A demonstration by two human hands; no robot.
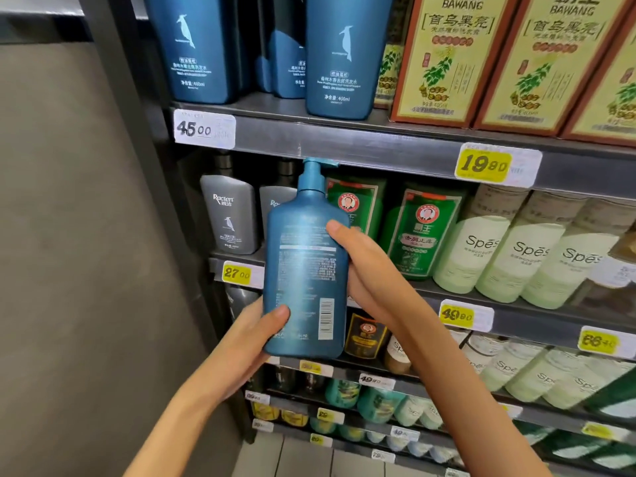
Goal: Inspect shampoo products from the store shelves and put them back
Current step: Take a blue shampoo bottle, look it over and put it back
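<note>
1. Shop aisle, dark metal shelves [344,146] stacked several levels high, price tags along every edge, e.g. the white 45.00 tag [204,129]. There's a plain grey wall [69,235] on the left and a bit of tiled floor [292,456] at the bottom.
2. Top shelf has blue bottles [339,56] with a bird logo, and yellow boxes [444,60] next to them. One level down it's grey bottles [229,215], green bottles [421,232], then pale Spes bottles [471,256].
3. The pump bottle [306,270] isn't on any shelf. It's held up in the air in front of the grey and green ones.
4. It stands upright with its long axis vertical and the pump on top, just under the top shelf's edge. The nozzle points right, and the back label and barcode face the camera.
5. Left hand [247,339] grips the bottom left corner, thumb on the near face, fingers wrapped behind.
6. Right hand [364,266] holds the right side higher up, thumb pressed on the label, fingers hidden behind.
</note>
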